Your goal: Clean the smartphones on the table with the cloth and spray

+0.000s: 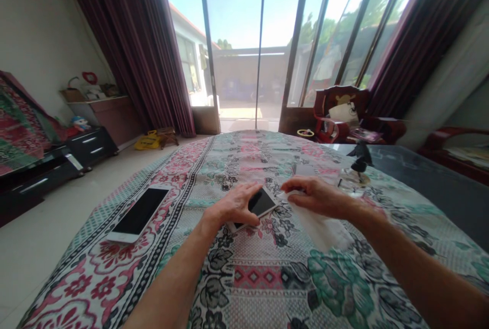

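Note:
A small white phone (261,201) with a dark screen lies on the floral cloth (267,278) in front of me. My left hand (233,207) rests on its left side and holds it down with spread fingers. My right hand (319,196) is just right of the phone, pinching a white tissue (321,229) that trails down under my wrist. A larger white phone (139,213) with a black screen lies flat near the cloth's left edge, away from both hands.
A small clear object with a dark top (355,176) stands on the cloth to the right, beside a dark glass table (424,181). Red wooden chairs (344,115) stand by the glass doors. Dark cabinets (57,161) line the left wall; a yellow item (148,140) lies on the floor.

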Available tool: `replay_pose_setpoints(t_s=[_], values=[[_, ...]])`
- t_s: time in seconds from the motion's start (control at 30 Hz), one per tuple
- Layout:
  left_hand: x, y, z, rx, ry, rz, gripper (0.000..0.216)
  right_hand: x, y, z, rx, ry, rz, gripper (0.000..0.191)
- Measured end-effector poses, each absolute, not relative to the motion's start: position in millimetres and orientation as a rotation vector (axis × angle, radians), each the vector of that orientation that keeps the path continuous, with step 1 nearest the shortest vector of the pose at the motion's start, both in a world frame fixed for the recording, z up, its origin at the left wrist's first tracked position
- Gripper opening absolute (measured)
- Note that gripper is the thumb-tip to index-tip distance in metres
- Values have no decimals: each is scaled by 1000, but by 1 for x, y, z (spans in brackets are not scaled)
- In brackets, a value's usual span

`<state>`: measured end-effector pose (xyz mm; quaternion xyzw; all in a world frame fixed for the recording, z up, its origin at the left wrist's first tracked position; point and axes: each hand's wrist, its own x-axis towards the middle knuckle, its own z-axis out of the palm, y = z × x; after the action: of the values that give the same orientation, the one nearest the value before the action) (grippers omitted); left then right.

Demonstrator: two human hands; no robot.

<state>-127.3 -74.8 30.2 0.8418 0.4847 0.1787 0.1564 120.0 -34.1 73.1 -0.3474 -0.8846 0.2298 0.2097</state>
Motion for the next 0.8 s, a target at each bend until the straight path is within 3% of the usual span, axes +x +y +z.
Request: replay_pose_setpoints(t_s=[0.3, 0.5, 0.8], values=[[-170, -72, 32, 2227, 1740, 373, 92, 95, -37, 42, -846, -2369, 375, 20], [-174, -72, 39, 2254, 1665, 263, 69, 89, -34, 29, -854, -2298, 322, 20], [-176, -66, 20, 2184, 1642, 474, 85, 88, -33, 22, -911, -2268, 287, 19]])
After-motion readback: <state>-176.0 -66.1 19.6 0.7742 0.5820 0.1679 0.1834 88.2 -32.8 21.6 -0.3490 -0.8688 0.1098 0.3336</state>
